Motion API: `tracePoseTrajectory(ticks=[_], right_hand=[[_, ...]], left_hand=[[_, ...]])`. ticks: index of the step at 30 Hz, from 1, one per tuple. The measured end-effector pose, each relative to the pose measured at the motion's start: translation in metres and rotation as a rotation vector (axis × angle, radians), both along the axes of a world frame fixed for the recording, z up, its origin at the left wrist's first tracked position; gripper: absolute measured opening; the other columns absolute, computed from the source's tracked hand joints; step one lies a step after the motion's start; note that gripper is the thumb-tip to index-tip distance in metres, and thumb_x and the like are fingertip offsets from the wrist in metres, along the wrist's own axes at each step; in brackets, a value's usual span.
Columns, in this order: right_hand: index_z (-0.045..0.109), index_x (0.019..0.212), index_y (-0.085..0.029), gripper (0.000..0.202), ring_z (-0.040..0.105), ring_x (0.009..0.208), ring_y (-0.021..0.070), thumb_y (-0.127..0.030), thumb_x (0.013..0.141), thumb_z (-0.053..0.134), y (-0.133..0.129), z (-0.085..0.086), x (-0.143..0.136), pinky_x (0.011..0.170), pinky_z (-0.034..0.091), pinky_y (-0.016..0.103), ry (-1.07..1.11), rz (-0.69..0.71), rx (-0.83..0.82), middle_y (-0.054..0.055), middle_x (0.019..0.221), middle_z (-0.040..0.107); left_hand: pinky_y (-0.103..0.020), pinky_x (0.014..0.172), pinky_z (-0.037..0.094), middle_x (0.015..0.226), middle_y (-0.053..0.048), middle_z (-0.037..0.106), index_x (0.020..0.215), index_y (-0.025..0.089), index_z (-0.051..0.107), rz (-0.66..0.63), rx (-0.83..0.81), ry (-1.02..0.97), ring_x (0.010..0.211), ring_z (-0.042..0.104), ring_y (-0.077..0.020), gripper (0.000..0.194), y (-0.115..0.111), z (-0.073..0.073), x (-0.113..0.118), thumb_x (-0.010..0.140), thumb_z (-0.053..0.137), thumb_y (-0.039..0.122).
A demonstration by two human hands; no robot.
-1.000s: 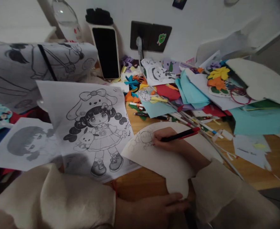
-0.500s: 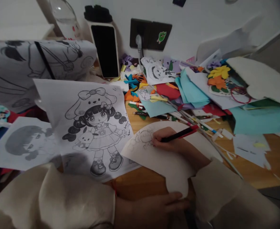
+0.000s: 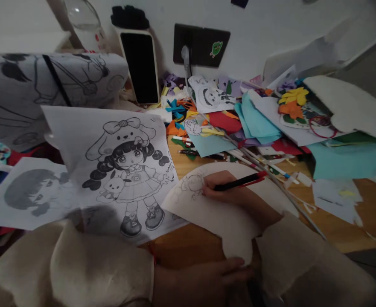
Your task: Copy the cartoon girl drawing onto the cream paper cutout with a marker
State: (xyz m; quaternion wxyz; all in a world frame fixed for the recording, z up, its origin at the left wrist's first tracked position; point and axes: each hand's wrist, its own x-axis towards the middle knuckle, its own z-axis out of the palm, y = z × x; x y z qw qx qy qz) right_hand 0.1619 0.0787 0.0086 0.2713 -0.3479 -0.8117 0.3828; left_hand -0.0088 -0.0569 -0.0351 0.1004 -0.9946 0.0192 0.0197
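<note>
My right hand [image 3: 224, 187] is closed round a black and red pen [image 3: 240, 181], its hidden tip near the left part of a white paper fan [image 3: 203, 213]. Faint lines of a small figure [image 3: 192, 183] show on the fan beside my fingers. Low in the picture, my left hand [image 3: 210, 277] pinches the end of the fan's handle, one finger lying over it; the rest of that hand is dim. Left of the fan lies a printed drawing [image 3: 136, 166] of a girl in a dog-eared hat.
A phone [image 3: 139, 66] leans upright against a black-lidded bottle [image 3: 130, 17]. Coloured paper scraps [image 3: 181, 108], blue sheets [image 3: 258, 119] and pens crowd the back of the wooden table [image 3: 373, 204]. A smaller print [image 3: 37, 192] lies at left; a plugged-in socket [image 3: 202, 44] is on the wall.
The view has shifted very slightly. My right hand and the pen have barely moved over the fan; my left hand stays at the handle.
</note>
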Motion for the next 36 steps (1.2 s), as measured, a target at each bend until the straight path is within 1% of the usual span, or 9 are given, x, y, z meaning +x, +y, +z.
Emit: tracePoseTrajectory(ticks=[3, 6, 9, 11, 12, 16, 19, 24, 36], right_hand=[[0.028, 0.056, -0.018, 0.035, 0.030, 0.051, 0.0067, -0.016, 0.081, 0.053, 0.000, -0.002, 0.000, 0.049, 0.023, 0.023, 0.005, 0.016, 0.007, -0.006, 0.054, 0.031], [0.028, 0.056, -0.018, 0.035, 0.030, 0.050, 0.0069, -0.016, 0.082, 0.052, 0.000, -0.002, 0.000, 0.048, 0.024, 0.024, 0.010, 0.004, 0.020, -0.006, 0.054, 0.030], [0.028, 0.055, -0.018, 0.036, 0.029, 0.050, 0.0069, -0.016, 0.081, 0.052, 0.000, 0.001, 0.000, 0.049, 0.024, 0.024, -0.004, 0.009, 0.015, -0.006, 0.054, 0.029], [0.028, 0.055, -0.018, 0.035, 0.029, 0.050, 0.0068, -0.016, 0.081, 0.051, 0.000, 0.003, -0.001, 0.049, 0.024, 0.024, -0.018, 0.025, -0.006, -0.006, 0.054, 0.029], [0.028, 0.055, -0.018, 0.035, 0.030, 0.051, 0.0069, -0.016, 0.082, 0.051, 0.000, 0.003, -0.001, 0.049, 0.024, 0.024, -0.020, 0.022, -0.014, -0.005, 0.055, 0.029], [0.028, 0.055, -0.018, 0.036, 0.028, 0.050, 0.0064, -0.016, 0.080, 0.054, -0.001, 0.001, 0.000, 0.048, 0.023, 0.024, 0.019, 0.000, -0.002, -0.006, 0.054, 0.028], [0.027, 0.055, -0.018, 0.037, 0.028, 0.050, 0.0060, -0.015, 0.080, 0.054, 0.000, -0.001, 0.000, 0.048, 0.023, 0.023, 0.019, 0.017, 0.011, -0.006, 0.054, 0.028], [0.026, 0.055, -0.018, 0.036, 0.027, 0.050, 0.0059, -0.016, 0.080, 0.053, 0.000, 0.001, 0.000, 0.048, 0.023, 0.023, -0.002, 0.023, 0.010, -0.006, 0.053, 0.027], [0.029, 0.053, -0.018, 0.034, 0.030, 0.050, 0.0062, -0.009, 0.076, 0.053, 0.001, -0.006, 0.004, 0.048, 0.024, 0.022, 0.017, 0.022, 0.014, -0.005, 0.054, 0.034]], left_hand=[[-0.019, 0.076, 0.047, 0.076, 0.002, 0.064, 0.046, 0.023, 0.062, -0.077, -0.027, -0.006, 0.099, 0.057, -0.0078, 0.027, -0.003, 0.005, 0.004, 0.067, 0.048, 0.013], [-0.023, 0.089, 0.044, 0.082, 0.005, 0.066, 0.057, 0.028, 0.067, -0.178, -0.133, -0.047, 0.112, 0.052, -0.0081, 0.024, 0.003, 0.015, 0.004, 0.070, 0.048, 0.020], [-0.035, 0.112, 0.025, 0.086, 0.011, 0.066, 0.071, 0.036, 0.069, -0.228, -0.239, -0.064, 0.130, 0.036, -0.0134, 0.020, 0.011, 0.022, 0.000, 0.073, 0.050, 0.030], [-0.040, 0.117, 0.014, 0.087, 0.012, 0.067, 0.072, 0.037, 0.069, -0.202, -0.268, -0.061, 0.135, 0.029, -0.0173, 0.016, 0.014, 0.024, -0.002, 0.072, 0.054, 0.031], [-0.041, 0.118, 0.013, 0.087, 0.012, 0.067, 0.072, 0.036, 0.070, -0.200, -0.287, -0.060, 0.135, 0.027, -0.0189, 0.014, 0.014, 0.025, -0.002, 0.072, 0.056, 0.031], [-0.041, 0.119, 0.013, 0.095, 0.012, 0.067, 0.076, 0.035, 0.071, -0.212, -0.313, -0.041, 0.137, 0.022, -0.0233, 0.012, 0.014, 0.027, -0.002, 0.070, 0.060, 0.036], [-0.041, 0.119, 0.012, 0.099, 0.015, 0.065, 0.078, 0.038, 0.070, -0.196, -0.278, -0.032, 0.137, 0.022, -0.0222, 0.012, 0.014, 0.029, -0.001, 0.071, 0.060, 0.037], [-0.044, 0.120, 0.008, 0.094, 0.014, 0.067, 0.079, 0.041, 0.069, -0.200, -0.258, -0.049, 0.137, 0.022, -0.0225, 0.013, 0.012, 0.026, 0.000, 0.074, 0.058, 0.039], [-0.043, 0.118, 0.011, 0.102, 0.016, 0.065, 0.081, 0.037, 0.070, -0.228, -0.240, -0.018, 0.137, 0.023, -0.0234, 0.017, 0.017, 0.034, -0.002, 0.074, 0.055, 0.035]])
